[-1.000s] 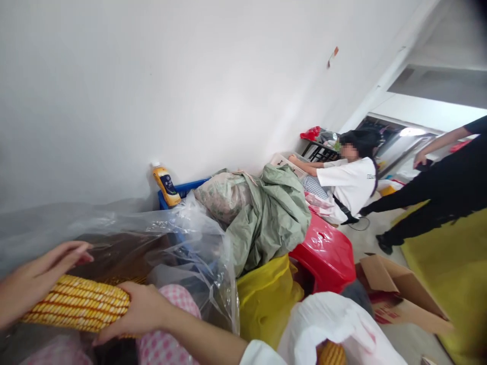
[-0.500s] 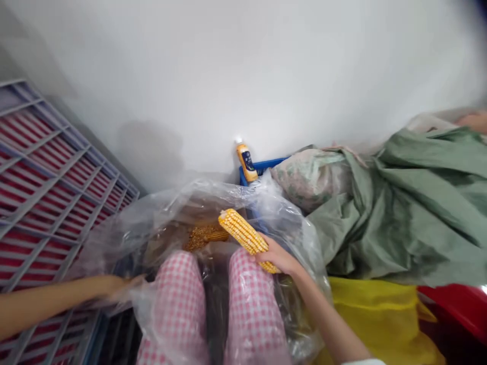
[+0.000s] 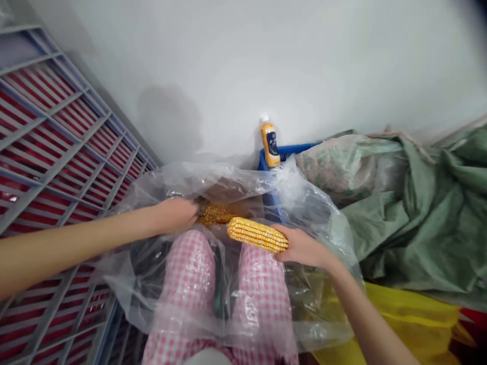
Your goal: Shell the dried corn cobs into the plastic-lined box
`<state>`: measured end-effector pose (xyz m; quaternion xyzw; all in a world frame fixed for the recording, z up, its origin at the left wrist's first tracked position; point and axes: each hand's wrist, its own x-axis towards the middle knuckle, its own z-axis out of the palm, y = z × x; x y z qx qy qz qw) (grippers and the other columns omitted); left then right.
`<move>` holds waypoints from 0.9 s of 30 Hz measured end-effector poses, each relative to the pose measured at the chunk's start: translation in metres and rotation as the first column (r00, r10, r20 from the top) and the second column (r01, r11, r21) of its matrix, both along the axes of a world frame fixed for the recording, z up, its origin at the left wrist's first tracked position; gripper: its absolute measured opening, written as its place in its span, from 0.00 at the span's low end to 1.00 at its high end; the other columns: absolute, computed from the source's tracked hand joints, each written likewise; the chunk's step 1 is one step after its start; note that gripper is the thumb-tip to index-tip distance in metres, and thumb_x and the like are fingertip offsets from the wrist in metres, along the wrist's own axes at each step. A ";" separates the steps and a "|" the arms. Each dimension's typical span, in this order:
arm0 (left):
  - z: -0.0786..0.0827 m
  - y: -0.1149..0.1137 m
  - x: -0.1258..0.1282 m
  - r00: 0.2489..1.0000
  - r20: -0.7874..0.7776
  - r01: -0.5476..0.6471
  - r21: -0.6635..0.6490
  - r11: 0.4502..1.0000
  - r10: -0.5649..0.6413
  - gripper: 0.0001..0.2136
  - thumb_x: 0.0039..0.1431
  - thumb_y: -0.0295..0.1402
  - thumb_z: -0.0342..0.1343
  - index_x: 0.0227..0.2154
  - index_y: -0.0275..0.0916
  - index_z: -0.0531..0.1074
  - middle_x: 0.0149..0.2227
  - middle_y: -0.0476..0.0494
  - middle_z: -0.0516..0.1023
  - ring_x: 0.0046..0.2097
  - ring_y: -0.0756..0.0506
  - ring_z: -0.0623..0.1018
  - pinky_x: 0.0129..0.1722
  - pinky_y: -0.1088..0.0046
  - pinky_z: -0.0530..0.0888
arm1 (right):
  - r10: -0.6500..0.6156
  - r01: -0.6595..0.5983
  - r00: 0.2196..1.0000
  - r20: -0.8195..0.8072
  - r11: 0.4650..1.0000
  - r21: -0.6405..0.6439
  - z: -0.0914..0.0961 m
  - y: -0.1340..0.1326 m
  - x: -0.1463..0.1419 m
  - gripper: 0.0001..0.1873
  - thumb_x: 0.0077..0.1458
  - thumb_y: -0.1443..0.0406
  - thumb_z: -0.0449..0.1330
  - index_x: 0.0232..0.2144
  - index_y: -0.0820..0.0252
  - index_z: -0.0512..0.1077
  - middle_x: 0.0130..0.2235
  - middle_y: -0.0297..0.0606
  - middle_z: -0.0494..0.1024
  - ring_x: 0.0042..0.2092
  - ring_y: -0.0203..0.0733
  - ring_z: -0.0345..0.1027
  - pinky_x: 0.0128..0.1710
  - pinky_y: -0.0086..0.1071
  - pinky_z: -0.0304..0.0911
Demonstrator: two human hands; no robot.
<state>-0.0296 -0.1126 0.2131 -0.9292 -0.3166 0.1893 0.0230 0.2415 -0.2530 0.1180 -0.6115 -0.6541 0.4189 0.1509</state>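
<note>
My right hand [image 3: 302,247] grips a yellow corn cob [image 3: 257,234] by its right end, holding it nearly level above my right knee. My left hand [image 3: 180,213] reaches over the clear plastic bag [image 3: 243,177], beside a heap of loose corn kernels [image 3: 215,214]. Its fingers are blurred, and a dark smear shows by the fingertips; I cannot make out what it is. Part of another cob [image 3: 227,218] lies among the kernels, half hidden behind the held one. The bag's plastic also spreads across my checked pink trouser legs [image 3: 262,284].
Stacked plastic crates [image 3: 57,147] stand at the left. An orange bottle [image 3: 270,142] is at the blue bin's rim [image 3: 297,148] by the white wall. Green sheeting [image 3: 411,233] covers the right side, with a patterned sack [image 3: 338,165] and yellow cloth [image 3: 407,314] nearby.
My left hand has moved from the bag's left edge inward to the kernels. The cob in my right hand has turned from slanted to nearly level. The view has shifted left.
</note>
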 end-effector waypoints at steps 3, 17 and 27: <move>-0.011 -0.010 0.037 0.988 0.053 0.150 -0.152 0.977 -0.143 0.35 0.48 0.55 0.49 0.54 0.36 0.58 0.48 0.36 0.71 0.45 0.38 0.73 0.40 0.66 0.69 | 0.164 -0.171 0.951 0.263 0.985 0.002 0.024 0.014 -0.022 0.28 0.37 0.62 0.60 0.45 0.53 0.65 0.36 0.33 0.75 0.35 0.43 0.69 0.31 0.30 0.56; -0.113 -0.063 0.036 0.957 0.291 0.123 -0.364 0.923 -0.012 0.29 0.43 0.52 0.54 0.44 0.36 0.63 0.40 0.39 0.75 0.39 0.38 0.76 0.36 0.62 0.72 | 0.228 -0.233 0.859 0.459 0.971 -0.046 0.000 -0.007 -0.056 0.29 0.40 0.60 0.57 0.47 0.60 0.60 0.37 0.43 0.76 0.34 0.49 0.72 0.28 0.33 0.56; -0.131 -0.056 0.043 0.890 0.414 0.317 -0.268 0.910 -0.189 0.27 0.46 0.50 0.52 0.45 0.36 0.65 0.38 0.39 0.75 0.39 0.39 0.75 0.37 0.64 0.70 | 0.173 -0.207 0.895 0.412 0.978 0.040 -0.024 -0.027 -0.042 0.31 0.45 0.59 0.56 0.52 0.63 0.59 0.39 0.45 0.74 0.36 0.47 0.71 0.33 0.33 0.61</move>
